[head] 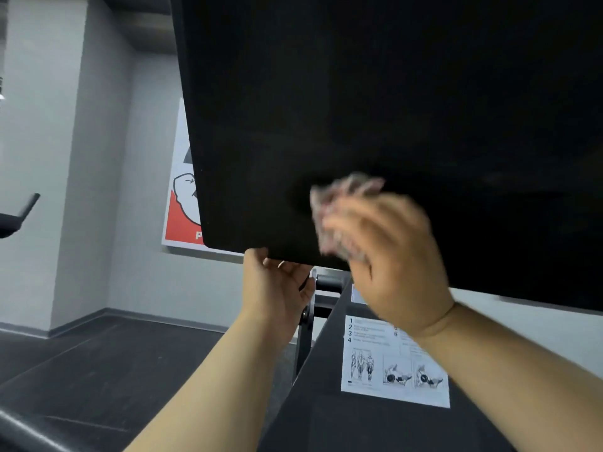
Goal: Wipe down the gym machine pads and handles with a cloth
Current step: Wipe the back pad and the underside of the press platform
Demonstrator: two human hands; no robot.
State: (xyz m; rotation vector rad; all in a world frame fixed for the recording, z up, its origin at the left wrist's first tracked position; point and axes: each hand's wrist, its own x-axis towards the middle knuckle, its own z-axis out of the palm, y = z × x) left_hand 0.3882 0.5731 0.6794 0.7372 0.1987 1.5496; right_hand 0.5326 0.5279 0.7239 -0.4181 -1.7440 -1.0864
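- Grey-walled gym: a black pad (359, 109) fills the view.
- Left hand (274, 282) grips its lower edge, apparently to steady it.
- Right hand (388, 256), blurred, presses the cloth (336, 207) on the pad near that edge; grip unclear.

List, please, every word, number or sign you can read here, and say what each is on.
"1", "2", "3", "4": left column of the instruction sticker on the machine frame.
"6": same sticker, right column.
Sticker's sentences: too blurred to read.
"P": red band of the wall poster; the rest is hidden behind the black pad.
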